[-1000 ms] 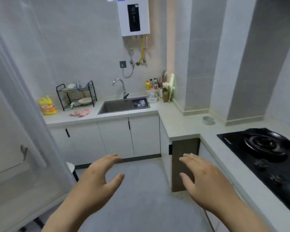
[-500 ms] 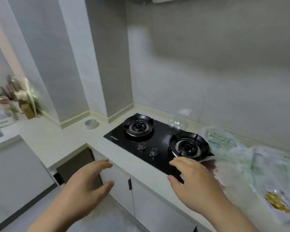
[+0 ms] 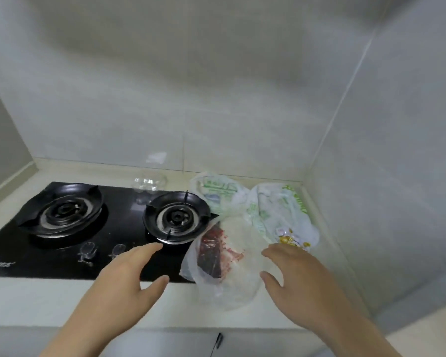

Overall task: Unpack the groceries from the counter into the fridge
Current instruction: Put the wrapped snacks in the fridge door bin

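A pale counter (image 3: 49, 300) fills a tiled corner, with a black stove (image 3: 124, 210) set in it: two burners (image 3: 177, 217) and two knobs (image 3: 88, 249). Three bags lie at the stove's right edge: one clear bag (image 3: 216, 256) holding something red and blurred, and two printed bags (image 3: 281, 210) behind it, their contents mostly hidden. One clear plastic box (image 3: 150, 182) sits at the stove's back edge. The left hand (image 3: 124, 276) and right hand (image 3: 301, 279) hover with fingers spread, gripping nothing. It is unclear whether the right hand touches the clear bag.

left hand (image 3: 125, 278) spread | right hand (image 3: 298, 282) spread | meat bag (image 3: 223, 258) between | stove (image 3: 62, 228) left
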